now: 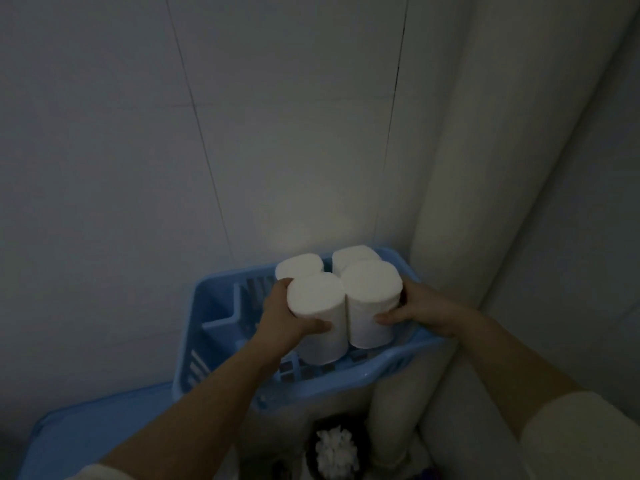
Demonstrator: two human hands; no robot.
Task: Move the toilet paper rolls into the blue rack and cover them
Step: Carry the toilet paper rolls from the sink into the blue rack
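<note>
The left hand (pixel 284 315) was wrapped around the front left roll (pixel 317 317), thumb across its near face and fingers behind. The right hand (pixel 420 311) cupped the outer side of the front right roll (pixel 372 303), thumb pressed low on its front. The two rolls stood upright and touched each other, squeezed between the hands inside the blue rack (pixel 381 370). Two more rolls (pixel 301 265) stood just behind them, toward the tiled wall (pixel 138 150); whether they rested fully on the rack floor could not be told.

A flat blue piece, probably the cover (pixel 100 427), lay low at the left, apart from the rack, so covering was not yet done. The rack appeared to sit in a corner beside white pipes (pixel 485 168), with a white brush (pixel 334 448) below. If the hands let go unevenly, a front roll could tip over the low near rim and drop toward that brush. Pressing too hard might dent the soft paper.
</note>
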